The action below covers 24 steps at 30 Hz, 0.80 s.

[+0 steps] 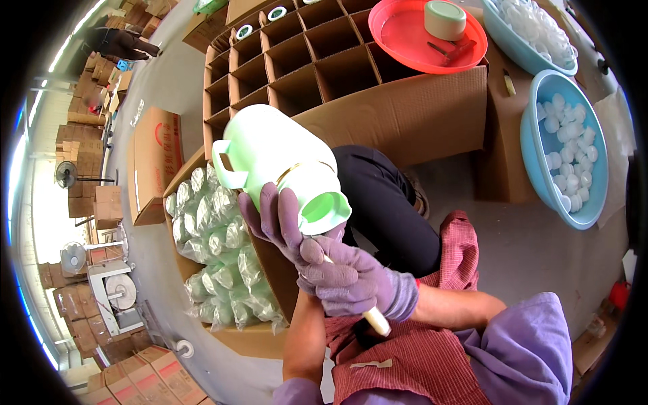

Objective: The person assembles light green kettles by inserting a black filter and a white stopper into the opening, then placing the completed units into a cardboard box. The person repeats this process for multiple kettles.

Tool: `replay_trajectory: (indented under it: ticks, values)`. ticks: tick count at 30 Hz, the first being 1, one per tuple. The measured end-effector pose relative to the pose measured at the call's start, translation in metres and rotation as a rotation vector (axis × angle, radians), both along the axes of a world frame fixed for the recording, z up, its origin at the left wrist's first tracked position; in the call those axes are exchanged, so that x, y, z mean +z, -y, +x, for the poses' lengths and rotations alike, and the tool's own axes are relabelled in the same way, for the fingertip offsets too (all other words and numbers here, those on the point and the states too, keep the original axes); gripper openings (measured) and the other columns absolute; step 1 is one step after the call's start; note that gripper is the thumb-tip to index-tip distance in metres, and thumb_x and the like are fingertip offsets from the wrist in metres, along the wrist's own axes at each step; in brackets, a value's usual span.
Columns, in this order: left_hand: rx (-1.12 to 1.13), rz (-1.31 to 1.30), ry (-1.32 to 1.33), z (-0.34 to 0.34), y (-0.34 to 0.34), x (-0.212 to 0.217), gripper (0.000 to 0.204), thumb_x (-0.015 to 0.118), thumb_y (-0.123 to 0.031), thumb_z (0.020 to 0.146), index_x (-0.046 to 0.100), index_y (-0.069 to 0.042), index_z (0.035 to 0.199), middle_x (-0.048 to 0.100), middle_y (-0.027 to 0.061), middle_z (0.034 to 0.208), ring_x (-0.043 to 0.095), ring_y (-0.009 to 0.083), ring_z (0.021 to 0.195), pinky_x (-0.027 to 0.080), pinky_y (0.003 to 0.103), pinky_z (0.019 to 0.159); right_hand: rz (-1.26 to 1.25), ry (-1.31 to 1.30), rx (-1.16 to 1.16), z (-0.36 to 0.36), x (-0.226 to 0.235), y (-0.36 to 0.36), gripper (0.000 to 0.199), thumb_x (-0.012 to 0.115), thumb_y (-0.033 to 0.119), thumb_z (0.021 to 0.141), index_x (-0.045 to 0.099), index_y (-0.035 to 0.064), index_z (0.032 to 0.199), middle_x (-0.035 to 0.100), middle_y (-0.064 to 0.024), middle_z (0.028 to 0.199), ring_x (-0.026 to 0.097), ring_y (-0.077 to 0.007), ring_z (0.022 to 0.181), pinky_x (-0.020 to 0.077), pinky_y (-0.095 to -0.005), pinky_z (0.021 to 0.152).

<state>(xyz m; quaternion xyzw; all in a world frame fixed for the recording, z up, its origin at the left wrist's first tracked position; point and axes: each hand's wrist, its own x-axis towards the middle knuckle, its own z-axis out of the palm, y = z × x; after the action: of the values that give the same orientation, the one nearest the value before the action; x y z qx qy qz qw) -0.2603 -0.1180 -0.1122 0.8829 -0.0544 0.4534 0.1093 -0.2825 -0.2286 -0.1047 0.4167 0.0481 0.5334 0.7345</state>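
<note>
A pale green thermos jug point(273, 138) lies tilted in front of me, its open spout toward me and its handle on the left. My left hand point(277, 219), in a purple-grey glove, supports it by the neck from below. Just under the spout my right hand point(351, 275), gloved alike, is closed around a slim tool with a whitish handle point(376, 322). The handle's end sticks out below my fist. Its working end is hidden by the fingers and jug, so its kind does not show.
Ahead stands a carton with cardboard dividers point(398, 101), a red tray point(398, 37) resting on it. Blue basins of white caps point(574, 158) and clear plastic parts point(536, 34) are at right. At left, a carton holds plastic-wrapped green items point(223, 250).
</note>
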Motion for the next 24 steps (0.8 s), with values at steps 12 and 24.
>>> replay_trajectory:
  ticks: [12,24]
  values:
    - [-0.078,-0.237,-0.084,-0.004,-0.001,0.002,0.086,0.081,-0.015,0.081,0.033,-0.004,0.151,0.036,0.0158,0.151,0.03,0.035,0.145,0.037,0.049,0.115,-0.825,0.549,-0.058,0.011,0.036,0.033,0.024,0.047,0.029,0.105,0.055,0.0066,0.103,0.06,-0.0028,0.074,0.052,-0.0115,0.049,0.0428,-0.0239,0.044]
    - [-0.072,-0.037,-0.073,-0.004,-0.015,0.001,0.064,0.06,-0.041,0.094,0.038,-0.007,0.144,0.041,0.0139,0.147,0.034,0.0414,0.142,0.03,0.059,0.116,-1.273,1.04,-0.126,0.049,0.068,0.03,0.028,0.048,0.024,0.103,0.056,-0.002,0.1,0.064,-0.0109,0.072,0.062,-0.019,0.05,0.0521,-0.0296,0.047]
